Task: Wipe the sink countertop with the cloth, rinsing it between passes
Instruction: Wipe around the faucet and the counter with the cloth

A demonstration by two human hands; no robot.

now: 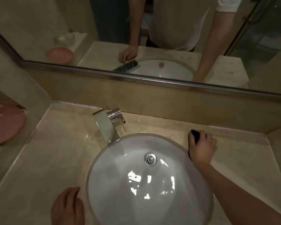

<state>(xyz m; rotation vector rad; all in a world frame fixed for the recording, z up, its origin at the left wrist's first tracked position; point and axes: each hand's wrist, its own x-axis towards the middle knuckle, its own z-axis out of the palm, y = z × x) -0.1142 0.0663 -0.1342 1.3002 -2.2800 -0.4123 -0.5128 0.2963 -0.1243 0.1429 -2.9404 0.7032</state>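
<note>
While no brand, label or readable writing shows anywhere in the scene, the surfaces themselves are plain to see. A wide mirror [104, 30] with a metal frame spans the wall behind the beige stone countertop [58, 151], reflecting a person in a pale short-sleeved top, both arms and the basin. Set into the countertop is a round white sink [136, 184], glossy with bright reflections, a chrome drain plug [150, 159] near its middle. At the far left, partly cut by the edge of the view, a pink basin [3, 125] sits on a lower ledge, apart from the sink. A chrome faucet [106, 125] with a flat, square spout stands at the back rim, angled down over the bowl.

The right hand [202, 146] lies on the countertop just beside the sink's right rim, its fingers curled around a dark cloth [195, 135], which is bunched under the palm and pressed to the stone; only a dark end and a sliver at the wrist show. The left hand [68, 207] rests on the countertop at the sink's near-left rim, fingers relaxed and holding nothing.
</note>
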